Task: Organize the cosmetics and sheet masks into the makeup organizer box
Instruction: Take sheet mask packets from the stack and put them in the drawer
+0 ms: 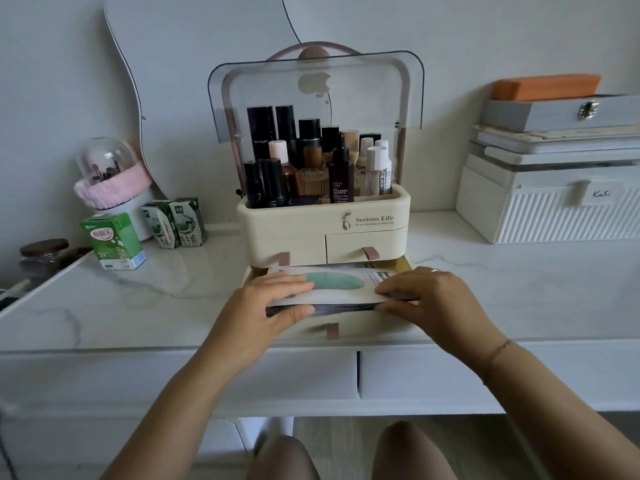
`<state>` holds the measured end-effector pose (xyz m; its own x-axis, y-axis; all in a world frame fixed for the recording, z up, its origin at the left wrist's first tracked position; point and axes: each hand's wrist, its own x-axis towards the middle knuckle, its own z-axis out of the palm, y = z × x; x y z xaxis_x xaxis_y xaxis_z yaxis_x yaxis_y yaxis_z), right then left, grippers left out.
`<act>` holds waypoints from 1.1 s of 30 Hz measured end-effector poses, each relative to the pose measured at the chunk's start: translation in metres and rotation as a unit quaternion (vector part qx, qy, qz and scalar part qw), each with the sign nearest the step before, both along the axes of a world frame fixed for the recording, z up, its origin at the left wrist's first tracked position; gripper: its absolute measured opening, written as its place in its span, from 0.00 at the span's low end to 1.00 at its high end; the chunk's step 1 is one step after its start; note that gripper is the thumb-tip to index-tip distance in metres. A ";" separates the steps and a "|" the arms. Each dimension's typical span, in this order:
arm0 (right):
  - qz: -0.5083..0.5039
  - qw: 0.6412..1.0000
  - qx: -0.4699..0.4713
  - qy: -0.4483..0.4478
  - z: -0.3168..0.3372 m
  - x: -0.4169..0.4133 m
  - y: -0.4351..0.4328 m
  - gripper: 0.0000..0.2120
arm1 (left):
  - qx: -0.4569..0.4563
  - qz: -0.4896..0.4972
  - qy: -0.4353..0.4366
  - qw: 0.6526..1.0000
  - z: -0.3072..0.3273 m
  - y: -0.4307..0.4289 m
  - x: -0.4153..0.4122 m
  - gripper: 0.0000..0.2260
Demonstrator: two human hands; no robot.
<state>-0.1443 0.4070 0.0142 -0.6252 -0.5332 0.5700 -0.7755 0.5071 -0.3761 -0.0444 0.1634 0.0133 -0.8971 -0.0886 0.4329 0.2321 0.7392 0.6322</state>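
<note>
I hold a stack of sheet masks [332,289] over the big bottom drawer [332,329].

My left hand [266,303] pinches the left end of the stack, thumb under and fingers on top. My right hand [429,299] pinches the right end the same way. The drawer is pulled out from the cream makeup box [322,230] on the white surface [156,299]. The box's clear lid [311,88] is up, and bottles [311,164] stand packed in the top part.
</note>
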 end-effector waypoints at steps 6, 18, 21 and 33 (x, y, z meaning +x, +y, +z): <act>0.058 0.998 0.013 -0.031 -0.004 -0.012 -0.003 0.11 | -0.130 0.018 0.001 0.991 -0.013 -0.011 -0.007 0.26; -0.042 0.997 -0.016 -0.055 -0.030 0.007 -0.003 0.33 | -0.122 0.157 0.070 0.978 -0.030 -0.013 -0.003 0.38; -0.037 0.981 -0.103 -0.161 -0.038 0.002 -0.004 0.43 | 0.096 0.170 0.018 0.981 -0.043 -0.017 0.002 0.50; -0.096 0.945 -0.176 -0.257 -0.036 -0.054 -0.032 0.45 | 0.172 0.172 -0.065 0.968 -0.040 -0.049 -0.051 0.39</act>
